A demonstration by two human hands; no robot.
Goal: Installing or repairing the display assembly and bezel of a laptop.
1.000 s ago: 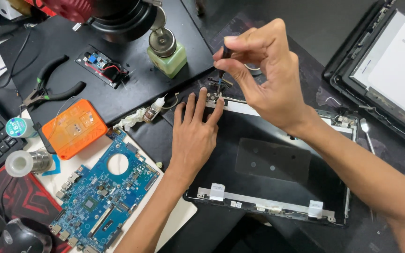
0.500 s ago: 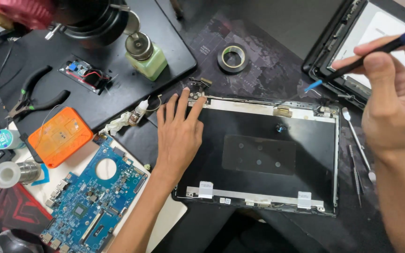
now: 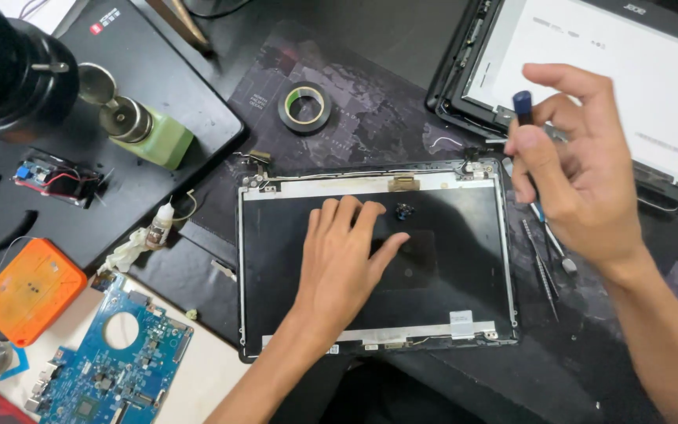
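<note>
Head view looks straight down on a black laptop lid shell [image 3: 449, 267] lying flat in the middle of the dark tabletop [image 3: 402, 47], inner side up. The left hand [image 3: 343, 263] presses palm-down on it, fingers spread and holding nothing. The right hand [image 3: 578, 177] hovers above the shell's right edge, fingers closed around a thin blue-tipped screwdriver [image 3: 523, 106]. A roll of black tape [image 3: 305, 107] sits just beyond the shell's far edge. Toward the far right corner lies a screen panel [image 3: 614, 71]. Off to the left stand a green bottle [image 3: 154, 133], an orange case [image 3: 29, 290] and a blue circuit board [image 3: 111, 369].
</note>
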